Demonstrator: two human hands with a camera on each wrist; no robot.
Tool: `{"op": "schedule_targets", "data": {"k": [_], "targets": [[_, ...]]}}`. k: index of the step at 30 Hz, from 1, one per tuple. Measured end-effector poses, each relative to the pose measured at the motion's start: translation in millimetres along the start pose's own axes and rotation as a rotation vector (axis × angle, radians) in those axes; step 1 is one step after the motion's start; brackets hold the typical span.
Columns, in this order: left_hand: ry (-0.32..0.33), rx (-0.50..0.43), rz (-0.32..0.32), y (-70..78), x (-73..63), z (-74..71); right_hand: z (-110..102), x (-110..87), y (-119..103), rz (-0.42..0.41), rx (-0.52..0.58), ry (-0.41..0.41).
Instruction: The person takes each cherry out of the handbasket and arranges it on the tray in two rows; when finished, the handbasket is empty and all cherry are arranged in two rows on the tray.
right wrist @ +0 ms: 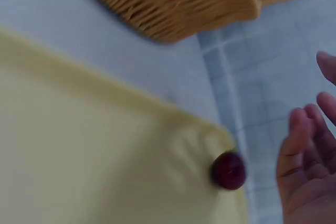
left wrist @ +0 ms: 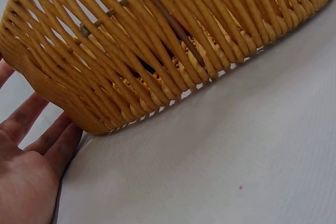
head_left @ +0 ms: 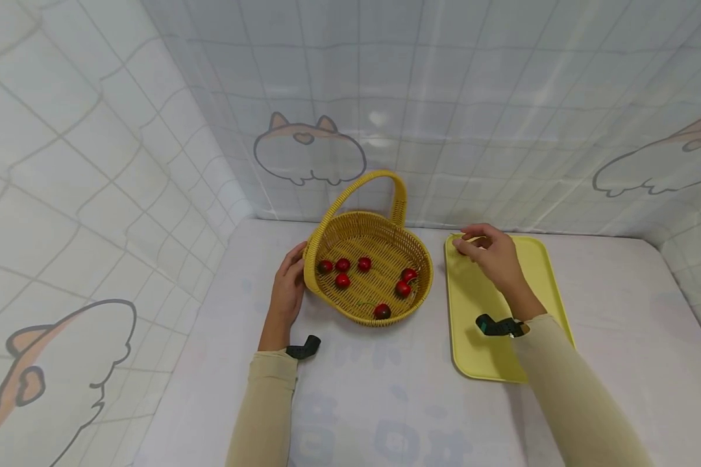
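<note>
A yellow woven basket (head_left: pixel 363 227) with a tall handle holds several dark red cherries (head_left: pixel 365 264), some with thin stems. My left hand (head_left: pixel 287 292) rests against the basket's left side; in the left wrist view its extended fingers (left wrist: pixel 58 135) touch the wicker wall. To the right, my right hand (head_left: pixel 491 256) hovers over the far left corner of a yellow tray (head_left: pixel 485 350). In the right wrist view a single cherry (right wrist: pixel 228 170) lies in that corner, and the right hand (right wrist: pixel 310 177) is beside it with loosely bent fingers and nothing held.
A white cloth (head_left: pixel 374 383) with faint printed marks covers the table. Behind and to the left hang white tiled-pattern curtains (head_left: pixel 473 130) with cartoon animal drawings, close to the far ends of basket and tray. Each wrist carries a black camera mount (head_left: pixel 305 348).
</note>
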State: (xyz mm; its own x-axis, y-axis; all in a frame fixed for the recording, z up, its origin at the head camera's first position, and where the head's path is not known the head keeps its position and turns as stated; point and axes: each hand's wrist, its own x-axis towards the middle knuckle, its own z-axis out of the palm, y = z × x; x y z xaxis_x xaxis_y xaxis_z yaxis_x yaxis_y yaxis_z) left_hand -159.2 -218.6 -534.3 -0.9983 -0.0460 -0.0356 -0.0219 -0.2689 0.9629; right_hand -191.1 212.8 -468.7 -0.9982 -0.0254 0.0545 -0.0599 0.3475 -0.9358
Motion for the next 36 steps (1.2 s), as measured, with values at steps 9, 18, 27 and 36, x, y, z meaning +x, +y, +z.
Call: {"op": "schedule_targets", "data": {"k": [9,18,27,36], "targets": [[-0.010,-0.001,0.001,0.0,-0.5,-0.7,12,3.5,-35,-0.058,-0.150,-0.144],[-0.006,-0.008,-0.002,-0.1,0.3,-1.3,35,10.1,-69,-0.171,-0.224,-0.360],[-0.007,-0.007,-0.007,-1.5,0.8,-3.0,60,20.2,-87,-0.236,-0.344,-0.484],[-0.014,-0.008,0.005,-2.3,0.8,-3.1,92,34.3,-94,-0.219,-0.375,-0.571]]}}
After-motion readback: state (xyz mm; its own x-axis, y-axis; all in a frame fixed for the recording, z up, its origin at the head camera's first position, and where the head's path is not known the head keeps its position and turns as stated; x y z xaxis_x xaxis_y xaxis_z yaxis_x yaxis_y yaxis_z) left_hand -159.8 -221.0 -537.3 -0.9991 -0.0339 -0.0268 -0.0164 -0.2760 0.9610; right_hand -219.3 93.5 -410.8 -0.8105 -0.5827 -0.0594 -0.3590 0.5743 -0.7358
